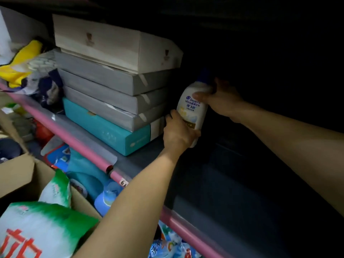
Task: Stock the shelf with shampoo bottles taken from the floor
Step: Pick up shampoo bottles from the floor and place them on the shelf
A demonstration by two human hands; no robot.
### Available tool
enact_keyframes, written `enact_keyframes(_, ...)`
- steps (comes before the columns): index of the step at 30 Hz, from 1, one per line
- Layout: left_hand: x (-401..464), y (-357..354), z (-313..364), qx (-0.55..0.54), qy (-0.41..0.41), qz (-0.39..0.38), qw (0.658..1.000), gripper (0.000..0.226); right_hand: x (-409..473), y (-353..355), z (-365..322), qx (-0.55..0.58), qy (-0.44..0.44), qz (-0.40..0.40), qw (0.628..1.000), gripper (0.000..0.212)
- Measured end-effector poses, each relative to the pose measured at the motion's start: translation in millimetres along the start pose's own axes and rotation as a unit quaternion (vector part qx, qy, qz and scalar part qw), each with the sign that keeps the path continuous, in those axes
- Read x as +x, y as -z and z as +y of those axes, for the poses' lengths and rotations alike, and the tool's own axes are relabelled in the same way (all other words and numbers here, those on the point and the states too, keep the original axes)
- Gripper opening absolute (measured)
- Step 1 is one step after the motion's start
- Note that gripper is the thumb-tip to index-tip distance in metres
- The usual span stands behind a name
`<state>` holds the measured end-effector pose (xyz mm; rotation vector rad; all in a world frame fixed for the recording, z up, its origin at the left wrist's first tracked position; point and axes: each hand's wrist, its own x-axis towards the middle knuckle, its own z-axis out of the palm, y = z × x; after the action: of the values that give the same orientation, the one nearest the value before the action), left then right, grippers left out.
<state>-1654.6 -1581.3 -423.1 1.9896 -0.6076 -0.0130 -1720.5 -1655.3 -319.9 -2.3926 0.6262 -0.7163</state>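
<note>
A white shampoo bottle (192,107) with a dark blue cap stands nearly upright, tilted a little, over the grey shelf board (141,157). My left hand (177,133) grips its lower part from the left. My right hand (221,99) holds its upper part, the thumb across the front near the neck. The bottle is just right of a stack of flat boxes (111,90). Whether its base touches the board is hidden by my left hand. The shelf to the right lies in deep shadow.
The shelf has a pink front rail (89,146). A teal box (106,127) lies at the bottom of the stack. Yellow and dark cloth items (28,67) sit at the shelf's left. Below are a cardboard box (20,174), green-white bags (37,224) and a blue bottle (106,198).
</note>
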Motion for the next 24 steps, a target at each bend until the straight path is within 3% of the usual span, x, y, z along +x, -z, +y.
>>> enact_keyframes(6, 17.4, -6.7, -1.8, 0.013, -0.009, -0.002, 1.000, 0.093, 10.6, -10.2, 8.7, 0.020, 0.007, 0.080, 0.997, 0.064)
enact_keyframes(24, 28.2, -11.0, -0.5, -0.015, -0.017, -0.015, 1.000, 0.085, 28.2, -17.6, 20.3, 0.062, -0.008, 0.147, 0.987, 0.053)
